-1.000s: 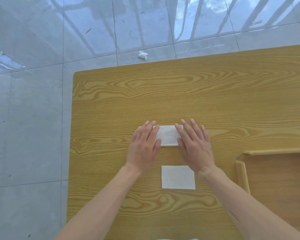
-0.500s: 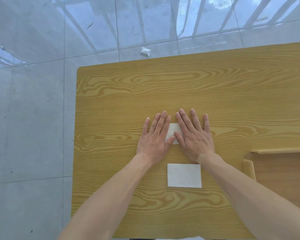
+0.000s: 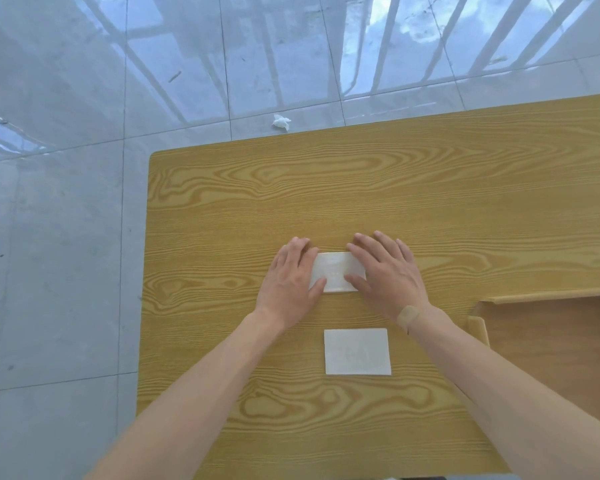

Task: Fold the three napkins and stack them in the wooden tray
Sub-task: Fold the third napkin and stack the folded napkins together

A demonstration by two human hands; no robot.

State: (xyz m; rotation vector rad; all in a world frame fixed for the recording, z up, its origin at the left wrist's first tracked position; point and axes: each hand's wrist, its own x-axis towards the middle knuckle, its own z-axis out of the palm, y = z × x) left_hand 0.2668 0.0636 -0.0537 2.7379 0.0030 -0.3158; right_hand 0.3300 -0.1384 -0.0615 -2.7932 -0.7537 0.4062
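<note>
Now, from the head view: left hand [image 3: 290,282] and right hand [image 3: 387,277] flat and apart, fingers spread, pressing either end of a folded napkin [image 3: 336,271] mid-counter [image 3: 361,195]. Second napkin [image 3: 357,351] lying just nearer, between the forearms, untouched. Wooden tray [image 3: 478,329] at right, well apart from both. Crumpled tissue [image 3: 281,121] on the floor beyond.

White napkins [image 3: 336,271] [image 3: 357,351]; yellow-brown swirling grain on table [image 3: 291,195]; plain tan tray [image 3: 478,329]; glossy grey tiles [image 3: 66,237].
</note>
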